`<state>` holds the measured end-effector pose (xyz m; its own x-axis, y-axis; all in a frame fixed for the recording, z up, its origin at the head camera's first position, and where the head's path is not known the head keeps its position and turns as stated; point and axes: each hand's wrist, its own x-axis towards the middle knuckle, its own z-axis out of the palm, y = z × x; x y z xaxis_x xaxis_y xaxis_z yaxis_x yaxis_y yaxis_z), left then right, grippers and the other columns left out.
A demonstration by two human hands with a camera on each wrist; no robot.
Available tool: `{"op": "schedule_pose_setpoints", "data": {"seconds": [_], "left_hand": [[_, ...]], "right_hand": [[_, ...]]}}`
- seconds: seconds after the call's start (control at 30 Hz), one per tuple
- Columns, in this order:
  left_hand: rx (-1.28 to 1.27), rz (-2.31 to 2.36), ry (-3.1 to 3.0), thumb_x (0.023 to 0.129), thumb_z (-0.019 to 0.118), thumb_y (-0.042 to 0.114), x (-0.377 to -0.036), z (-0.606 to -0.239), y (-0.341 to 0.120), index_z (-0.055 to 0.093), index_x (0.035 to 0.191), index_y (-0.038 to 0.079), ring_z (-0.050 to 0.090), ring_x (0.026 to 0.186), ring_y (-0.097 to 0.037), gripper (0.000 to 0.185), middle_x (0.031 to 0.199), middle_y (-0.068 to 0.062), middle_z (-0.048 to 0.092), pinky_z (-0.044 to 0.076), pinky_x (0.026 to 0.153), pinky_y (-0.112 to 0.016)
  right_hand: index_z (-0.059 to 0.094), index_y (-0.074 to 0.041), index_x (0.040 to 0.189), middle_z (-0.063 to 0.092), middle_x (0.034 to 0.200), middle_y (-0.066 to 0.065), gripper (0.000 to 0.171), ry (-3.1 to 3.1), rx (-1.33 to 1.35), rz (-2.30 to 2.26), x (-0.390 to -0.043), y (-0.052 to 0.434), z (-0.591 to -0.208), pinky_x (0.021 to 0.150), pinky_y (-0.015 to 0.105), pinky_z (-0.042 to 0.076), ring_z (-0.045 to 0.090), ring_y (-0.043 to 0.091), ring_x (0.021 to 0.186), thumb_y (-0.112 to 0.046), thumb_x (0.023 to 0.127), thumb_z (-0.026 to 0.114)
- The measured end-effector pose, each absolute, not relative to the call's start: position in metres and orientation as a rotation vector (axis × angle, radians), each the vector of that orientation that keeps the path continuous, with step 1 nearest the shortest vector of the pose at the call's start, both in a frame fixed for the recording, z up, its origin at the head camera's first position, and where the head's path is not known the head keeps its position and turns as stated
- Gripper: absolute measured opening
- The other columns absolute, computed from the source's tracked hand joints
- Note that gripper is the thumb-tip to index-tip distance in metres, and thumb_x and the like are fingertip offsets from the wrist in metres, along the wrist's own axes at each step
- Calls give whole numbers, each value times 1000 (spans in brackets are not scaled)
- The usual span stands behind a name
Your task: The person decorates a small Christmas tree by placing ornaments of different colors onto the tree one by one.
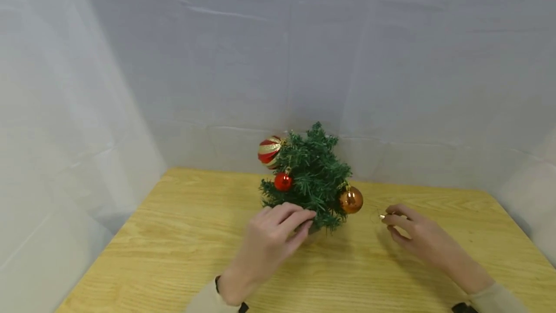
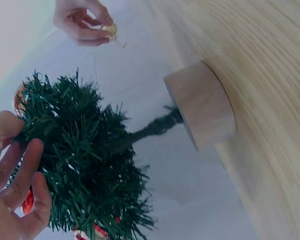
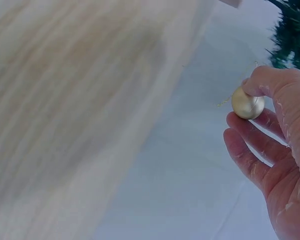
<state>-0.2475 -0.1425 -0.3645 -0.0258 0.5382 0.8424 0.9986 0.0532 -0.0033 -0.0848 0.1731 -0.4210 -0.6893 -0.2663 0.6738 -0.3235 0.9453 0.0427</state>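
Right hand (image 1: pixel 417 235) pinches gold bauble (image 3: pixel 247 103) beside ornament-hung tree (image 1: pixel 312 177).

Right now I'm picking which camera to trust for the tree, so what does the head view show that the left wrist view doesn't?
Only the head view shows the orange bauble, the whole striped bauble and the table's edges. Only the left wrist view shows the tree's round wooden base and stem. Both show the small green tree, the left hand touching its branches, and the right hand pinching a small gold ball.
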Motion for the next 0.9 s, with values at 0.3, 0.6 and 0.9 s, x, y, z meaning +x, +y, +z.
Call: {"op": "schedule_pose_setpoints", "data": {"seconds": [0.3, 0.6, 0.9], "left_hand": [[-1498, -813, -1656, 85, 83, 14, -235, -365, -128, 79, 103, 19, 69, 75, -5, 19, 94, 7, 74, 47, 59, -17], [-1512, -843, -1635, 86, 81, 15, -235, -365, -119, 79, 103, 20, 69, 74, -5, 18, 94, 7, 74, 43, 57, -15], [-1628, -1089, -1524, 83, 80, 9, -256, -370, -137, 79, 102, 14, 67, 81, -10, 20, 97, 3, 73, 47, 65, -20]], "right_hand": [[75, -12, 98, 68, 104, 9, 51, -2299, 374, 105, -73, 168, -400, 67, 12, 50, 67, 15, 79, -44, 108, 38], [75, -14, 102, 68, 107, 6, 47, -2268, 336, 89, -62, 149, -384, 67, 11, 50, 67, 12, 82, -44, 110, 40], [76, -11, 102, 68, 107, 7, 47, -2291, 225, 71, -49, 118, -372, 69, 12, 52, 66, 14, 85, -42, 109, 42]]}}
